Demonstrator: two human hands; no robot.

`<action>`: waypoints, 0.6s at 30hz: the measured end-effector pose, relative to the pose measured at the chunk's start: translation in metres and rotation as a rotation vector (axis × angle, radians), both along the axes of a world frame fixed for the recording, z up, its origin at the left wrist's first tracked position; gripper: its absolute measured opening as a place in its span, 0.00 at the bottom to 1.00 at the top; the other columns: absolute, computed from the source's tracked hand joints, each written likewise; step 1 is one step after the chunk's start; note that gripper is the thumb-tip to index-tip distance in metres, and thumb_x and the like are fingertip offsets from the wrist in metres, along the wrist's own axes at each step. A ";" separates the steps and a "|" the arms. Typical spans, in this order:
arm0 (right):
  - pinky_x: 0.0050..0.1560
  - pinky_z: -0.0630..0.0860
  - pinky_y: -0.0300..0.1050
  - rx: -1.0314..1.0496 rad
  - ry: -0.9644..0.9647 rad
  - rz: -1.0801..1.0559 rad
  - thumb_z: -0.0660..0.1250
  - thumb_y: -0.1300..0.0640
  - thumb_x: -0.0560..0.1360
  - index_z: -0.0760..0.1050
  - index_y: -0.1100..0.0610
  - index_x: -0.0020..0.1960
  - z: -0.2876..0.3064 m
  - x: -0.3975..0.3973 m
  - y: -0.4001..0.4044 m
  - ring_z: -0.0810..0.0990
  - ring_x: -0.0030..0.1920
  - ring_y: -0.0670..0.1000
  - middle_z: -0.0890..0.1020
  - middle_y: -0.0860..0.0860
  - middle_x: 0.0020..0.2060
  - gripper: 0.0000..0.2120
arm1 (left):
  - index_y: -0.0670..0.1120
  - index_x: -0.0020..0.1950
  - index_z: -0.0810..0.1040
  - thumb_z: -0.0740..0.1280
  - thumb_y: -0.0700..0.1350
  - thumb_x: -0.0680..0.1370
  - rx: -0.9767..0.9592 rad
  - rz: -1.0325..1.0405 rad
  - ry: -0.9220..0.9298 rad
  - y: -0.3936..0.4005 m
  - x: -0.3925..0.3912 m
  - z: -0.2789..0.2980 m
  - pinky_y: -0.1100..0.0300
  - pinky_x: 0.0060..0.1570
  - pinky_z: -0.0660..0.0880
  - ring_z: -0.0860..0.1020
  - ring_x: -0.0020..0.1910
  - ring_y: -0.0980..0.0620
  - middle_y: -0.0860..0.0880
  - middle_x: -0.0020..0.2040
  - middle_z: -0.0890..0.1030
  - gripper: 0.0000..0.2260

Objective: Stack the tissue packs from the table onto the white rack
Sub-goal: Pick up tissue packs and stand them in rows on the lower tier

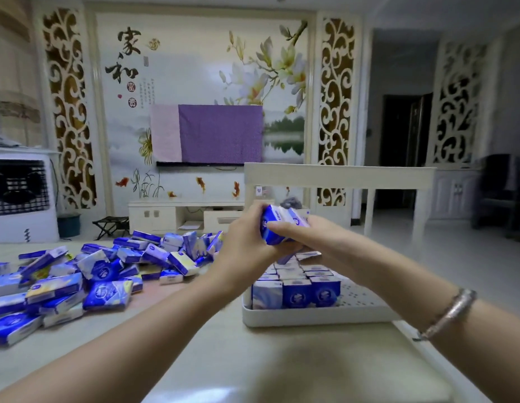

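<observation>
A blue tissue pack (277,225) is gripped mid-frame by both the left hand (247,242) and right hand (308,239), looks light and squishy, so probably best held by its short ends.

Both arms stretched fwd, left hand (247,237) & right hand (308,238) meeting mid-scene, fingers curled, gripping tissue packs (282,223)
</observation>
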State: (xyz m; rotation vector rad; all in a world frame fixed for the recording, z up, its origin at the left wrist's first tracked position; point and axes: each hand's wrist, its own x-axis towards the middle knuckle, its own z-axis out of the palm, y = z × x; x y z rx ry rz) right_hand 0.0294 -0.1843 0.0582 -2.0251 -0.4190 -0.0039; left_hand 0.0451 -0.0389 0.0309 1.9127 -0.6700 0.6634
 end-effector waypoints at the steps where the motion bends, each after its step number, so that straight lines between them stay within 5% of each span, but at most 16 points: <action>1: 0.57 0.75 0.50 0.019 0.000 -0.038 0.68 0.43 0.73 0.78 0.52 0.47 -0.002 0.004 -0.006 0.83 0.45 0.50 0.85 0.56 0.43 0.12 | 0.48 0.51 0.74 0.78 0.49 0.66 0.025 0.001 -0.005 -0.008 0.004 0.000 0.71 0.35 0.72 0.78 0.39 0.62 0.55 0.42 0.81 0.19; 4: 0.53 0.79 0.49 0.123 0.048 -0.189 0.67 0.54 0.74 0.73 0.53 0.44 -0.010 0.018 -0.026 0.83 0.43 0.51 0.84 0.54 0.40 0.05 | 0.48 0.53 0.73 0.80 0.47 0.65 0.109 -0.040 0.047 -0.032 0.023 -0.001 0.75 0.35 0.69 0.77 0.40 0.63 0.53 0.47 0.80 0.22; 6: 0.53 0.80 0.51 0.220 0.056 -0.316 0.68 0.55 0.73 0.73 0.56 0.45 -0.016 0.036 -0.048 0.82 0.44 0.54 0.83 0.55 0.40 0.05 | 0.49 0.63 0.70 0.78 0.49 0.67 0.179 -0.070 0.131 -0.044 0.037 -0.004 0.77 0.41 0.68 0.75 0.52 0.61 0.56 0.56 0.75 0.29; 10: 0.37 0.75 0.42 0.035 -0.074 -0.655 0.75 0.55 0.68 0.66 0.57 0.58 -0.038 0.086 -0.100 0.78 0.49 0.55 0.77 0.53 0.50 0.25 | 0.49 0.73 0.65 0.63 0.55 0.79 0.334 0.106 0.275 -0.053 0.077 -0.015 0.63 0.60 0.64 0.68 0.68 0.54 0.54 0.70 0.69 0.24; 14: 0.34 0.69 0.39 -0.263 0.020 -0.608 0.73 0.58 0.67 0.64 0.56 0.63 -0.067 0.132 -0.132 0.75 0.48 0.55 0.69 0.59 0.60 0.28 | 0.48 0.72 0.67 0.54 0.58 0.81 0.590 0.311 0.300 -0.057 0.121 -0.038 0.55 0.68 0.63 0.66 0.71 0.49 0.49 0.72 0.69 0.23; 18: 0.43 0.78 0.46 -0.311 0.171 -0.504 0.69 0.59 0.70 0.64 0.53 0.59 -0.082 0.167 -0.126 0.76 0.53 0.56 0.69 0.58 0.60 0.22 | 0.53 0.76 0.59 0.48 0.65 0.79 0.876 0.435 0.437 -0.059 0.144 -0.061 0.43 0.72 0.48 0.53 0.77 0.44 0.49 0.77 0.58 0.29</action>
